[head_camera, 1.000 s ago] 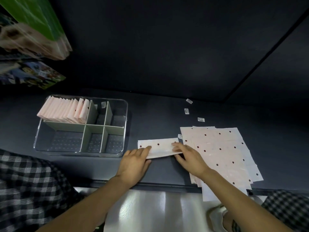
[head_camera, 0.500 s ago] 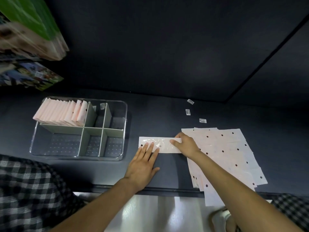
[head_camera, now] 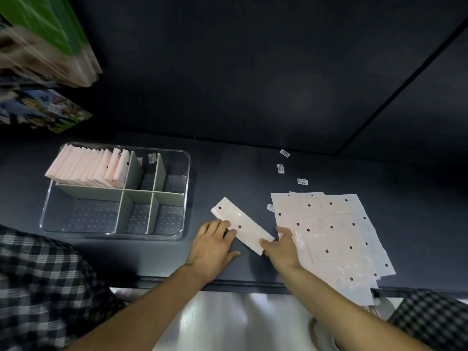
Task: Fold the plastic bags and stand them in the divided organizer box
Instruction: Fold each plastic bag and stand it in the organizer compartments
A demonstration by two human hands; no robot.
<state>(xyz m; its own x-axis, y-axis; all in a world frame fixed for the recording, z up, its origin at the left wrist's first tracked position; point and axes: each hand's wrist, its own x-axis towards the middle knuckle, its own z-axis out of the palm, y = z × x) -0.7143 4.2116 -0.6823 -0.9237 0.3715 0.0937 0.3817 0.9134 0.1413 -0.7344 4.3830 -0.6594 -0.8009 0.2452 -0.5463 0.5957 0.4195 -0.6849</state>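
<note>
1. The right hand (head_camera: 279,247) pinches the near right end of a folded bag strip (head_camera: 241,228), thumb on top and fingers curled under its corner; that grip is closed on the strip.
2. The left hand (head_camera: 214,247) lies flat, palm down, fingers spread, its fingertips (head_camera: 229,225) resting on the strip's lower long edge near the middle. It presses rather than grasps.
3. The strip is a narrow, pale pink band with dark dots, lying on the dark bench (head_camera: 228,173) between the organizer box and the stack of bags. It now runs diagonally, far end up and left, near end down and right. Half a second ago it lay nearly level, with the right hand at its far right end and the left hand below it.
4. Just right of the right hand, a stack of unfolded dotted bags (head_camera: 331,236) lies flat and fanned, its near corner overhanging the bench edge.
5. To the left stands the clear divided organizer box (head_camera: 177,235). A row of folded pink bags (head_camera: 86,168) stands upright in its far left compartment; the other compartments show only the dotted floor.
6. Three small white labels (head_camera: 280,168) lie on the bench beyond the stack.
7. Checked fabric (head_camera: 38,287) fills the lower left corner.
</note>
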